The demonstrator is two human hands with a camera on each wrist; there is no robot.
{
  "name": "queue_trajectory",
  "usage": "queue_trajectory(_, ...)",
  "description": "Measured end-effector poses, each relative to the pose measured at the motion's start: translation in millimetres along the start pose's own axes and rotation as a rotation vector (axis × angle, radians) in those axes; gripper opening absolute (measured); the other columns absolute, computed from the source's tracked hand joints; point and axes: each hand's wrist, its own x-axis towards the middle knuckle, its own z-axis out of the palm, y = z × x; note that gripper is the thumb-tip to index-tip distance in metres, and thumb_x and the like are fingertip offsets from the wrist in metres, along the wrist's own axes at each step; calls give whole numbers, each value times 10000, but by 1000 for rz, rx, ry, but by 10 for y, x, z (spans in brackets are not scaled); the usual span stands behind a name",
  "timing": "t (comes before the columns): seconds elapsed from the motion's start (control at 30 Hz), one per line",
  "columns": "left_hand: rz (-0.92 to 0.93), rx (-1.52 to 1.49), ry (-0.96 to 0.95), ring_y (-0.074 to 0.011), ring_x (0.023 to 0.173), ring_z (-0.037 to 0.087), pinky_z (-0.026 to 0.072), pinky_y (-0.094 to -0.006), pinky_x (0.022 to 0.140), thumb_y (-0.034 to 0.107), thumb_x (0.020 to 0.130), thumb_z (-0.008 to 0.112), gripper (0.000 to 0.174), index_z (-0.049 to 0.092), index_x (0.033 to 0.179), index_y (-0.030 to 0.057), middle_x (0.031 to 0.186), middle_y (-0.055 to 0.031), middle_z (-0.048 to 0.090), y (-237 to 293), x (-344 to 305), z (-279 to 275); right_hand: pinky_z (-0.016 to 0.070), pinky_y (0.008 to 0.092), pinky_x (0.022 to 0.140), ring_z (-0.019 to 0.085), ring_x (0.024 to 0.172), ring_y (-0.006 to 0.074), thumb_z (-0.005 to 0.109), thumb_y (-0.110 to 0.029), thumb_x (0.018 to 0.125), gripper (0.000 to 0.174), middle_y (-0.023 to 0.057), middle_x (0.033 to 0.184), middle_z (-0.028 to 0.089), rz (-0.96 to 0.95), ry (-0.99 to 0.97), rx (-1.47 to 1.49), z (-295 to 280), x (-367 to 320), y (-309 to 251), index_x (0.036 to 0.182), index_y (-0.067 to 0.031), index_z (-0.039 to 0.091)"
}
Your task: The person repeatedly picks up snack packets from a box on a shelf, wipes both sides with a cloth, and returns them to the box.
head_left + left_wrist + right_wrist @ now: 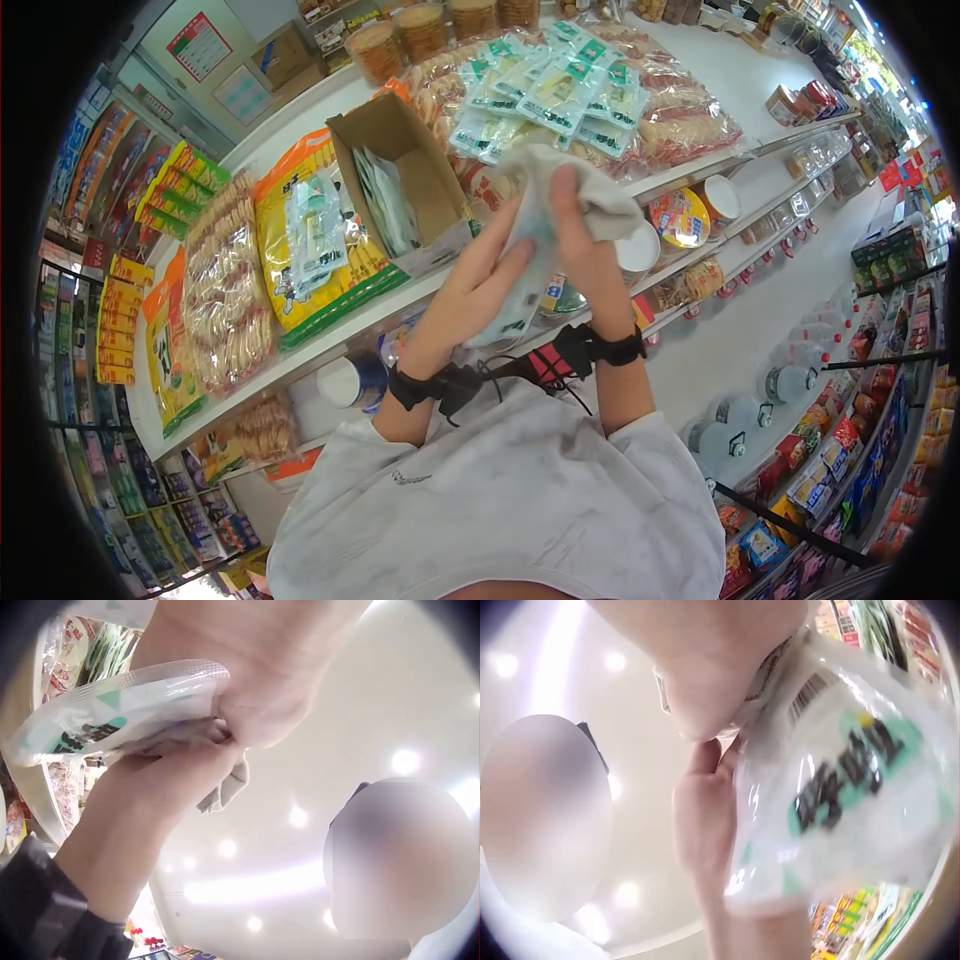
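A clear plastic packet [847, 787] with green and black print hangs between my two hands. My left hand [472, 295] pinches the packet near its edge, its thumb lying along the plastic. A pale grey cloth [600, 195] is bunched in my right hand [580, 235], whose fingers curl into it against the packet. The cloth also pokes out past the fingers in the left wrist view. In the head view, the hands and cloth cover part of the packet.
An open cardboard box [430, 175] holding similar packets stands on the white shelf [330, 335]. Right of it, a pile of packets [560, 90] lies over bagged snacks [690, 120]. A yellow bag [300, 250] with packets on it is at left. Tubs [685, 215] fill the lower shelf.
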Motion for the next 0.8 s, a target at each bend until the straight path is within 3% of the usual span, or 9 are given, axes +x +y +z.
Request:
queue_trajectory(0.03,-17,-79,14,-165,1299,438,327,-308,1094,200,1048,442,493,330,1474,-21,1433,-118,468,58,19,-14,292,368,1122,316,1423,334,459,-281,1028,453,219,1512,346,197,14,158,-21,-29,-46,1336,49,497)
queue_trajectory(0.13,11,-236,161,-158,1262,471,349,-300,1071,121,1026,466,479,342,1469,-14,1407,-106,494,313,85,-2,266,380,1145,292,1431,316,466,-273,1030,492,197,1535,317,-396,112,-223,128,-115,118,1388,62,427)
queue_trajectory(0.2,137,-230,401,-150,1229,498,363,-292,1055,116,1024,468,467,356,1459,-14,1389,-95,508,355,203,56,244,406,1161,261,1453,333,515,-181,993,463,212,1557,277,-412,24,-296,208,-169,90,1385,52,434)
queue_trajectory(0.33,201,-281,517,-148,1138,550,406,-292,999,112,1008,490,415,419,1399,-7,1281,-99,578,359,370,-239,286,436,1140,323,1421,359,530,-152,967,457,228,1527,338,-624,-177,-484,398,-481,196,1370,52,457)
queue_trajectory(0.47,238,-430,562,-147,1107,560,425,-289,969,116,1002,504,384,447,1361,-7,1234,-86,599,369,371,-296,346,407,1106,442,1340,297,559,-230,984,447,179,1464,456,-327,-128,-94,131,-506,344,1331,48,510)
queue_trajectory(0.57,130,-498,470,-148,1104,559,429,-295,977,107,995,523,400,435,1366,-12,1237,-90,591,491,294,-119,368,358,1083,491,1268,204,572,-323,999,494,110,1402,516,280,99,509,19,-610,511,1341,30,518)
queue_trajectory(0.67,163,-175,424,-180,1147,551,422,-322,1011,91,982,545,451,401,1397,-14,1305,-117,551,303,362,-34,381,316,1060,500,1220,152,566,-371,1005,532,68,1358,533,299,78,544,162,-681,452,1367,13,506)
queue_trajectory(0.7,280,92,470,-181,1188,558,441,-318,997,66,977,545,492,377,1431,-17,1328,-135,552,240,398,-40,366,315,1070,499,1225,167,550,-314,1018,504,96,1354,534,181,116,347,203,-663,331,1388,20,471)
queue_trajectory(0.8,494,253,599,-184,1254,473,391,-329,1041,84,985,542,531,341,1466,-14,1427,-133,452,72,538,69,357,319,1078,500,1232,192,552,-231,1016,430,126,1349,544,70,118,160,262,-663,159,1363,15,485)
